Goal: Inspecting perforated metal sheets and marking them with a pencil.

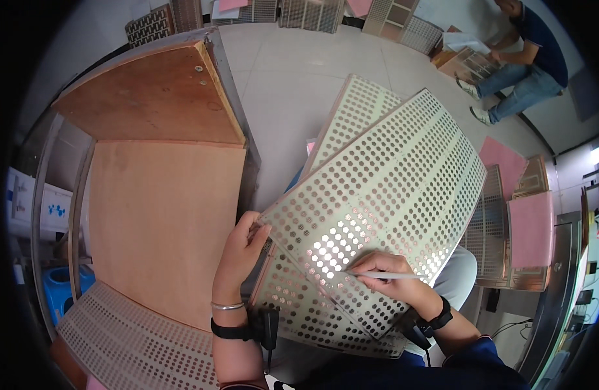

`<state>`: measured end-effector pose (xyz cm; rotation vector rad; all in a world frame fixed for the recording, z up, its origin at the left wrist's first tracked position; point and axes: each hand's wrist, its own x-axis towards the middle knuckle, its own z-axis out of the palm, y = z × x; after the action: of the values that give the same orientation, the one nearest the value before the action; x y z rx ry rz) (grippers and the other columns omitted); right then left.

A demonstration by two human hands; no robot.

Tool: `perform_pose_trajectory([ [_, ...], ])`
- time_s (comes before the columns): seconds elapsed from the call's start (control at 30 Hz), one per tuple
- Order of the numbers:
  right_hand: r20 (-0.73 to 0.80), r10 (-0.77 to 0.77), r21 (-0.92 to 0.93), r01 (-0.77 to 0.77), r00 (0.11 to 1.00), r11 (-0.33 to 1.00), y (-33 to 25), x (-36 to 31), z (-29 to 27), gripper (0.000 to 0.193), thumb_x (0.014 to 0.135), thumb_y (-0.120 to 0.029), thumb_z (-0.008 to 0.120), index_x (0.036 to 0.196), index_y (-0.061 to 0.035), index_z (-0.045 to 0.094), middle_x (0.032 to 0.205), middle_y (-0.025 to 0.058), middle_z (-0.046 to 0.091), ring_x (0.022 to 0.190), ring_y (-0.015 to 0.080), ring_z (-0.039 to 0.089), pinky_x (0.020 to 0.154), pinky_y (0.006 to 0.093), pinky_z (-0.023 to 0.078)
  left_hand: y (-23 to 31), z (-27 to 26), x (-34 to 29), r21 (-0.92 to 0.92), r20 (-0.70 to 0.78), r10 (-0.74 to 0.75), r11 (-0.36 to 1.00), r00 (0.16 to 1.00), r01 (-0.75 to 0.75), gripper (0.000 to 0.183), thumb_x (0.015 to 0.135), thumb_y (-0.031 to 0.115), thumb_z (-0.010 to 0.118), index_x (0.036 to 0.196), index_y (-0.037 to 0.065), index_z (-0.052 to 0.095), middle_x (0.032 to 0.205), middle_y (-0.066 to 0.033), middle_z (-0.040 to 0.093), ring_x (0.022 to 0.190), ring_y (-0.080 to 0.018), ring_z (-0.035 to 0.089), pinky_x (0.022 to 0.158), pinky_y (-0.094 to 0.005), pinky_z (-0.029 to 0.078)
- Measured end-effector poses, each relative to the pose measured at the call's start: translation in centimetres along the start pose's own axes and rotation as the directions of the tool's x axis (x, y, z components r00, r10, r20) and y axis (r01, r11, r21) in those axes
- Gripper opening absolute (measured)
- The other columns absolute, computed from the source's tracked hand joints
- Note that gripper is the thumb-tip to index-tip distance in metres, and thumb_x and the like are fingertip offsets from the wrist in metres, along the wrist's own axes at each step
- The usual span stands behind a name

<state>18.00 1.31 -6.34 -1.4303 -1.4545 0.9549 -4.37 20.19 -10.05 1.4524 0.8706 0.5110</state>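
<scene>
A large pale green panel (403,175) with rows of shiny round metallic spots rests tilted across my lap. It lies on a second panel of the same kind (351,110), whose far and near ends stick out from under it. My left hand (244,250) pinches the upper panel's left corner between thumb and fingers. In my right hand (384,270) is a slender white pen-like tool (393,275). Its tip end points left, at the brightly glinting spots of the upper panel. The fingers partly cover the tool, so I cannot tell whether the tip touches.
At my left stands a wooden-lined bench (163,221) with a raised back board; another spotted panel (143,335) lies at its near edge. A blue plastic stool (68,289) is beyond. Stacked panels and pink sheets (532,227) stand at the right. Far right, a person (530,55) handles panels.
</scene>
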Motion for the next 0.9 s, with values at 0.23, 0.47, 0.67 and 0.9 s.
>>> perform_pose_trajectory([
  [0.23, 0.051, -0.05, 0.009, 0.049, 0.997, 0.999, 0.8, 0.2, 0.1, 0.011, 0.079, 0.003, 0.067, 0.089, 0.0001, 0.064, 0.088, 0.0098, 0.067, 0.079, 0.0228, 0.064, 0.069, 0.0302, 0.049, -0.3, -0.1, 0.0, -0.03, -0.022, -0.034, 0.999, 0.999, 0.033, 0.007, 0.093, 0.008, 0.053, 0.094, 0.002, 0.05, 0.08, 0.0045, 0.044, 0.076, -0.004, 0.041, 0.071, -0.0191, 0.038],
  [0.47, -0.057, 0.067, 0.138, -0.059, 0.996, 0.989, 0.5, -0.1, 0.9, 0.011, 0.08, 0.005, 0.061, 0.089, -0.0004, 0.061, 0.086, 0.0074, 0.063, 0.08, 0.0153, 0.061, 0.067, 0.0255, 0.05, 0.0, -0.2, 0.0, 0.035, -0.009, -0.028, 0.999, 1.0, 0.028, 0.009, 0.093, 0.01, 0.054, 0.095, 0.001, 0.051, 0.082, 0.0032, 0.046, 0.079, -0.0047, 0.044, 0.073, -0.0204, 0.04],
  [0.67, -0.027, 0.022, 0.078, -0.019, 0.999, 0.997, 0.8, 0.1, 0.8, 0.009, 0.08, 0.004, 0.06, 0.088, -0.0009, 0.059, 0.089, 0.0071, 0.061, 0.078, 0.0123, 0.059, 0.066, 0.0226, 0.049, -1.0, -0.5, 0.1, 0.083, -0.02, 0.019, 0.996, 1.0, -0.017, 0.021, 0.092, 0.016, 0.056, 0.104, -0.002, 0.054, 0.085, -0.0084, 0.061, 0.08, -0.0134, 0.057, 0.074, -0.0285, 0.048],
  [0.9, -0.069, 0.094, 0.147, -0.083, 0.993, 0.986, 0.3, 0.3, 1.3, 0.009, 0.078, 0.005, 0.06, 0.084, -0.0017, 0.058, 0.082, 0.0063, 0.06, 0.076, 0.0121, 0.059, 0.061, 0.0216, 0.048, -0.9, -0.5, 0.1, 0.085, -0.007, 0.006, 0.996, 1.0, -0.005, 0.021, 0.092, 0.016, 0.057, 0.103, -0.001, 0.054, 0.084, -0.0082, 0.06, 0.08, -0.014, 0.058, 0.074, -0.0288, 0.048],
])
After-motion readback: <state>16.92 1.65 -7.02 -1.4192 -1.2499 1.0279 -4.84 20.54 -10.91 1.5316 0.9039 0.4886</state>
